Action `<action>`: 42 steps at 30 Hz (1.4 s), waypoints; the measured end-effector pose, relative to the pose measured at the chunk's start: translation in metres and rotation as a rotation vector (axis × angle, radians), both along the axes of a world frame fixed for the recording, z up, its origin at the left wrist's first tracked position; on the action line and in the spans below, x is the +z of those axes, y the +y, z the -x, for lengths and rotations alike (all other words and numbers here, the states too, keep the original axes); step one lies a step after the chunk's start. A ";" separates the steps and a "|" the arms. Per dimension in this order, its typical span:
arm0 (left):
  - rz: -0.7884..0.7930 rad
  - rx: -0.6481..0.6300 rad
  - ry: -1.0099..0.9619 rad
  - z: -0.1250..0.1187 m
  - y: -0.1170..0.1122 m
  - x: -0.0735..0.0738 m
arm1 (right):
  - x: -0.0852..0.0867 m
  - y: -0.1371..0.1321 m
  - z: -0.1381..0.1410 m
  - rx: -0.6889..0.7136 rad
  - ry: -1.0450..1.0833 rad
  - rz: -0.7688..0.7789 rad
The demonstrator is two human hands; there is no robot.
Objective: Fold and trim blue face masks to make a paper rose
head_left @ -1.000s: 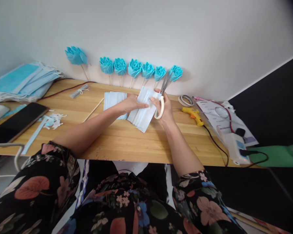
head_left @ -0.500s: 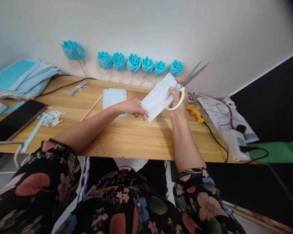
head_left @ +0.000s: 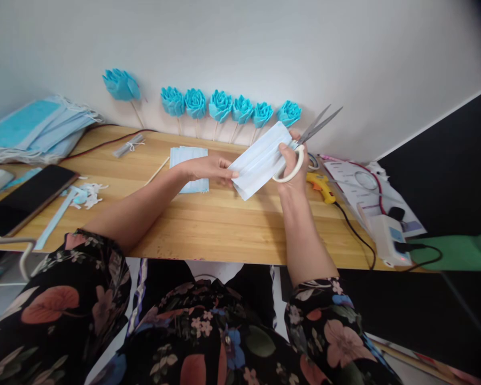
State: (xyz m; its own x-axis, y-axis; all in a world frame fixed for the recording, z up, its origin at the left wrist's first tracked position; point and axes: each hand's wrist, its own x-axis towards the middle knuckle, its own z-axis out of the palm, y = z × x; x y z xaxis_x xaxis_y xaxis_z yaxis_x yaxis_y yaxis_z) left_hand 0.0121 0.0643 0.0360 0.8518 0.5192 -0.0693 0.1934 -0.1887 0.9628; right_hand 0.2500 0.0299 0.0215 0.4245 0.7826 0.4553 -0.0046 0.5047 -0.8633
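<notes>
A pale blue pleated face mask [head_left: 261, 160], without visible ear loops, is held up at a slant above the table. My left hand [head_left: 213, 169] pinches its lower left end between thumb and fingers. At the other end my right hand [head_left: 293, 163] is closed, its thumb pressed on the mask. The same hand carries scissors [head_left: 318, 126] with white handles, their blades apart and pointing up and right, away from the mask. Partly behind my left wrist lie flat cut masks [head_left: 194, 154]. A thin wooden stick [head_left: 157, 171] runs partly under my left forearm.
Several blue mask flowers [head_left: 220, 106] on sticks lean against the wall. At left are stacked masks [head_left: 28, 128], a phone [head_left: 28, 200] and white scraps [head_left: 90, 195]. At right lie a yellow glue gun [head_left: 321, 187] with its cord, papers [head_left: 358, 184] and a power adapter [head_left: 388, 240].
My left hand has shifted slightly up and left along the mask's end, its thumb now higher on the edge. My right hand, with the scissors, has stayed nearly still.
</notes>
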 end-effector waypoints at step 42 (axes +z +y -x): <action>0.084 0.577 -0.431 -0.023 -0.010 -0.010 | -0.007 -0.015 0.042 0.221 0.037 0.173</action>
